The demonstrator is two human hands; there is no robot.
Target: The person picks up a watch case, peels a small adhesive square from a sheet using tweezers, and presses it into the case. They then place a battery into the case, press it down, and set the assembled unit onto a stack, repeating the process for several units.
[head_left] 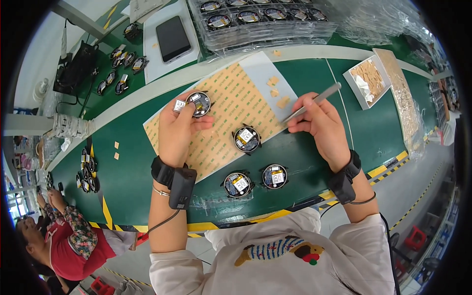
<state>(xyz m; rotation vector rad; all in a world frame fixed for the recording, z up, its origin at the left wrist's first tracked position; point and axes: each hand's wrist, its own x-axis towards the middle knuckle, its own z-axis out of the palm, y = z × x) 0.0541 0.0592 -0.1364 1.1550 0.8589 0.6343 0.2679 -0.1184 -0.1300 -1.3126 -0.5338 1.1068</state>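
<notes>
My left hand (177, 132) holds an open round watch case (201, 104) over the left part of a tan adhesive sheet (231, 86) with green print. A white-labelled battery (180, 105) sticks out beside that case, by my thumb. In my right hand (319, 123) are metal tweezers (325, 93), slanted down so that their tips touch or hover just over the sheet's right edge. Between my hands an open watch case (247, 138) lies at the sheet's lower edge. Two more, a left watch case (237, 184) and a right watch case (274, 176), lie nearer me on the green table.
Small tan adhesive pieces (283, 102) lie on white backing. A white box (366, 81) of tan scraps stands right. Stacked clear trays (265, 37) of watch cases and a phone (173, 39) are at the back. Several watch cases (87, 169) lie left, near a co-worker (73, 241).
</notes>
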